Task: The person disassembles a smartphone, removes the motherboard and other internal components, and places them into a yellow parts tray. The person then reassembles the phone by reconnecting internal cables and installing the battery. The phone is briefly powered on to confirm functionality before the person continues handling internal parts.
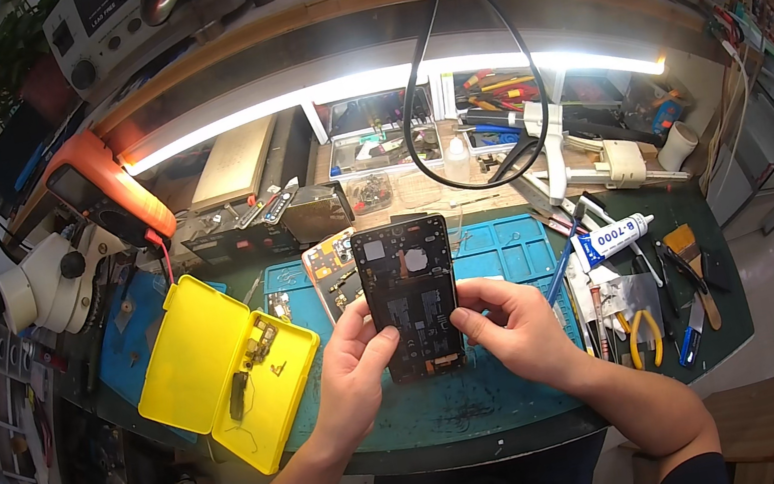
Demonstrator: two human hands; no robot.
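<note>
An opened smartphone [408, 284], its black battery and inner parts facing me, is held upright over the mat by both hands. My left hand [354, 364] grips its left edge, thumb on the near side. My right hand [509, 324] holds the right edge the same way, with the thumb against the frame. Behind the phone, to its left, a second phone part [333, 269] with white and orange areas is partly covered. On the left lies an open yellow plastic case [278, 416] with small circuit parts and a cable piece inside.
A blue silicone work mat [528, 397] covers the bench. To the right lie a glue tube [617, 239], yellow-handled pliers [644, 339], a brush [688, 255] and several tools. An orange multimeter [110, 189] and microscope [35, 288] stand left. A black cable loop [405, 87] hangs ahead.
</note>
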